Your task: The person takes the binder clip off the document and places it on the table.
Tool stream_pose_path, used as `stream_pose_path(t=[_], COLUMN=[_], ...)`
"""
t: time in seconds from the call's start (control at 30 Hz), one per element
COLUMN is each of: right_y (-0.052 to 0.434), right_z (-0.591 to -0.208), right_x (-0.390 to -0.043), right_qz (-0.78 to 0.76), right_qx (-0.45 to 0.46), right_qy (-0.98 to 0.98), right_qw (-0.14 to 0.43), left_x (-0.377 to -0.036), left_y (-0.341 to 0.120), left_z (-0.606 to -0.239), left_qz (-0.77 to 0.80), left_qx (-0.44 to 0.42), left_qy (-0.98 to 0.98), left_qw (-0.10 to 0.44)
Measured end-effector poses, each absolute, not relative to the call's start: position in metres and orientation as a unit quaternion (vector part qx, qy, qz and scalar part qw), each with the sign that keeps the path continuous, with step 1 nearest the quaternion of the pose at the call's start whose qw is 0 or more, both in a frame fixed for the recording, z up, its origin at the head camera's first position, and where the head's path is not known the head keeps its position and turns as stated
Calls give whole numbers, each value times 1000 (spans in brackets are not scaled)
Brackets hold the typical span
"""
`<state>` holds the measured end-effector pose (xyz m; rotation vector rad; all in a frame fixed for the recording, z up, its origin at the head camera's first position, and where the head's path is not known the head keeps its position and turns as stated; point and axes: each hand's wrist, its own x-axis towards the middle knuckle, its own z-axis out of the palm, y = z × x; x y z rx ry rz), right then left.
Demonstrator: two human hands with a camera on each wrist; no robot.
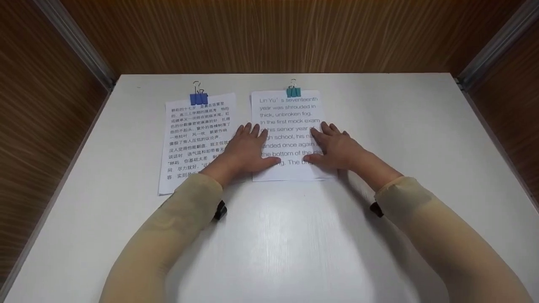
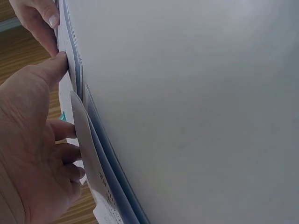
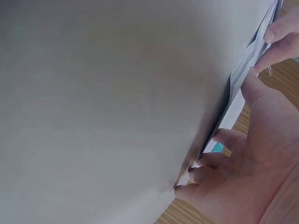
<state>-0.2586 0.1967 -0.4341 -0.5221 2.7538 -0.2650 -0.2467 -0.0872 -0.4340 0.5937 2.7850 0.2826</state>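
Observation:
A stack of paper printed in English (image 1: 290,171) lies on the white table, a teal binder clip (image 1: 293,92) at its top edge. My left hand (image 1: 248,149) rests along its left side, fingers spread, thumb near the lower text. On the right side my right hand (image 1: 339,147) rests in the same way, its thumb pointing in toward the left one. The right wrist view shows the fingertips (image 3: 222,135) of that hand at the paper edge. Seen from the left wrist, sheet edges (image 2: 96,144) stand slightly lifted near the left fingers.
Left of the English stack lies another paper stack with Chinese text (image 1: 198,139), partly under the left hand and forearm in the head view. A blue binder clip (image 1: 198,99) grips its top. Wood-grain panels (image 1: 286,38) enclose the table (image 1: 269,244) at the back and sides.

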Motion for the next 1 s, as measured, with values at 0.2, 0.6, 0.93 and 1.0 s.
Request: stream_pose_path(t=[0.2,0.6,0.93,1.0], right_y=[198,208,216,217], right_z=[-434,-431,-428,-428], right_x=[-248,-218,-192,-187], right_qz=[-79,-68,-65,-66], right_qx=[-186,-201,-212,-211], right_qy=[967,965,964,964], right_qw=[153,154,145,146], left_x=[-239,-219,-200,-195], left_y=[-85,-76,-71,-70], left_z=[-433,-431,-429,-429], left_qz=[92,63,56,57], left_qx=[214,242,262,261], left_qy=[962,957,954,953], left_qw=[143,147,138,142])
